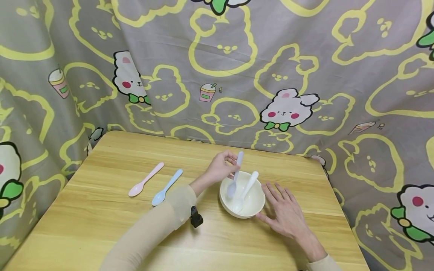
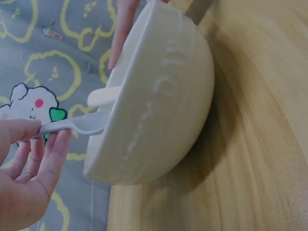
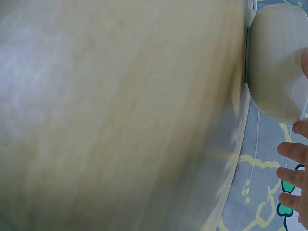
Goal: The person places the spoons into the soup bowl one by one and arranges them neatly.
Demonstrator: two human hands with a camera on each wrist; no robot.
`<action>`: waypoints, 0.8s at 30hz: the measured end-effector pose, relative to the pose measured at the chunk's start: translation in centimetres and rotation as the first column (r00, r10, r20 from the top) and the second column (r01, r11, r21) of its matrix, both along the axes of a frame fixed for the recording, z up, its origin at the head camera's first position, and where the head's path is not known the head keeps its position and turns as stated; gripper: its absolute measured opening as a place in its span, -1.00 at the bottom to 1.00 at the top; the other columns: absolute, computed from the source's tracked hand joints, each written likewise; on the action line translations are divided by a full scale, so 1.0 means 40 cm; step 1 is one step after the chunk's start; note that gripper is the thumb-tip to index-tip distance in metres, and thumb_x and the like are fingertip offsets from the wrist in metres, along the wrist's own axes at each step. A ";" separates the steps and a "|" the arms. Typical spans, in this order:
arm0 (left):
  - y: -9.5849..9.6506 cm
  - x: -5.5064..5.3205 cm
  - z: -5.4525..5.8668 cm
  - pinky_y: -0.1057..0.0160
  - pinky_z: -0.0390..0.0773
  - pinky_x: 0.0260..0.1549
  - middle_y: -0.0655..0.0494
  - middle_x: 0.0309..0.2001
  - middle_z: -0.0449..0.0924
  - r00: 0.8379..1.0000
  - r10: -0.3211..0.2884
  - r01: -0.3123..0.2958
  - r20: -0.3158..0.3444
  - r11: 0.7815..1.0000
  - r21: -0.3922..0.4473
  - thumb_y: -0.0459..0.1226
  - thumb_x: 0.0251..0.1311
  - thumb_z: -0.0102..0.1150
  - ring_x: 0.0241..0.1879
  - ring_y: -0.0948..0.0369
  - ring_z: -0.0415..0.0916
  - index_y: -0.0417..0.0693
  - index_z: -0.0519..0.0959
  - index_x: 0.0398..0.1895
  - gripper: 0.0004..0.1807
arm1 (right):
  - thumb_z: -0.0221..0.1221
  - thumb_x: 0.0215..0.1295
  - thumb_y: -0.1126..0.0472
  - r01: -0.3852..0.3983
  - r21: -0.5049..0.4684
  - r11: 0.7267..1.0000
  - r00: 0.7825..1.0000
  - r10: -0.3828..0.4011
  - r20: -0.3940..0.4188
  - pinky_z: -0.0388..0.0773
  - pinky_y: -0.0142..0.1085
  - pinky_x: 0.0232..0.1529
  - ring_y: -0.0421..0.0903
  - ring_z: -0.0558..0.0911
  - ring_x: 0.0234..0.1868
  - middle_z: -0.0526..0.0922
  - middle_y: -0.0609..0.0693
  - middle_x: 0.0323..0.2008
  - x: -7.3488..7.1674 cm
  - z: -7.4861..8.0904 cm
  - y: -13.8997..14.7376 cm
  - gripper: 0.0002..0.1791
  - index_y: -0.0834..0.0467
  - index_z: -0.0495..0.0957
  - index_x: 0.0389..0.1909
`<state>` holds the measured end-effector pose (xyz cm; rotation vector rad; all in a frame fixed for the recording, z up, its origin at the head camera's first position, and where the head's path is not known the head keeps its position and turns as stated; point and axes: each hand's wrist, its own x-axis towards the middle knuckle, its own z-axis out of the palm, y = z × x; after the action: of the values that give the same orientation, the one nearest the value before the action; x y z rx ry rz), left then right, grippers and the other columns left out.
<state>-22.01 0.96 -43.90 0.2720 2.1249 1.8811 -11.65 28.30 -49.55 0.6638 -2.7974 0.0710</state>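
My left hand [image 1: 220, 167] pinches a pale lavender spoon [image 1: 239, 162] by its handle, thumb against fingers. The spoon's bowl end dips inside a cream bowl [image 1: 259, 205], below the rim. A white spoon [image 1: 251, 182] leans in the same bowl, its handle over the far rim. In the left wrist view the lavender spoon [image 2: 89, 123] passes over the edge of the bowl [image 2: 163, 96], which has raised markings on its side. My right hand [image 1: 286, 214] rests against the bowl's right side with its fingers spread. The right wrist view shows those fingertips at the bowl [image 3: 276, 62].
On the wooden table [image 1: 84, 226], a pink spoon [image 1: 145, 180] and a light blue spoon [image 1: 167, 188] lie left of the bowl. A patterned grey curtain [image 1: 169, 49] hangs behind and beside the table. A small black device [image 1: 195, 217] sits on the left wrist.
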 end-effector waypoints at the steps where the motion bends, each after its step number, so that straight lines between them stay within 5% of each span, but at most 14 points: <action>1: 0.002 0.001 -0.001 0.20 0.76 -0.41 -0.07 -0.13 0.55 1.000 -0.002 0.002 -0.003 1.000 -0.004 -0.35 0.20 0.26 -0.40 0.17 0.67 -0.14 0.45 -0.02 -0.69 | 0.06 0.00 -0.60 0.001 0.000 1.000 1.000 -0.001 0.002 0.15 0.17 0.43 0.15 0.26 0.45 0.31 -0.02 0.44 0.000 0.000 0.000 0.08 -0.06 0.17 0.47; 13: 0.027 0.008 -0.016 0.26 0.74 -0.44 -0.10 -0.14 0.57 0.998 -0.009 0.006 -0.055 0.998 -0.056 -0.37 0.19 0.26 -0.41 0.16 0.64 -0.15 0.45 -0.03 -0.70 | 0.07 -0.03 -0.60 -0.007 0.001 1.000 1.000 0.007 -0.016 0.20 0.16 0.40 0.17 0.29 0.43 0.34 0.02 0.42 0.001 0.003 -0.002 0.09 -0.03 0.23 0.44; 24: 0.052 0.018 -0.015 0.31 0.73 -0.46 -0.08 -0.14 0.55 0.999 0.015 -0.020 -0.040 0.989 -0.143 -0.37 0.17 0.28 -0.38 0.15 0.63 -0.13 0.45 -0.02 -0.67 | 0.06 -0.02 -0.61 -0.001 0.003 1.000 1.000 0.001 -0.011 0.18 0.15 0.42 0.15 0.29 0.44 0.32 -0.01 0.43 0.001 0.002 -0.002 0.09 -0.04 0.20 0.46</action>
<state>-21.30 3.04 -44.48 0.2605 2.2822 1.7344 -11.60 28.22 -49.48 0.6648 -2.7874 0.0639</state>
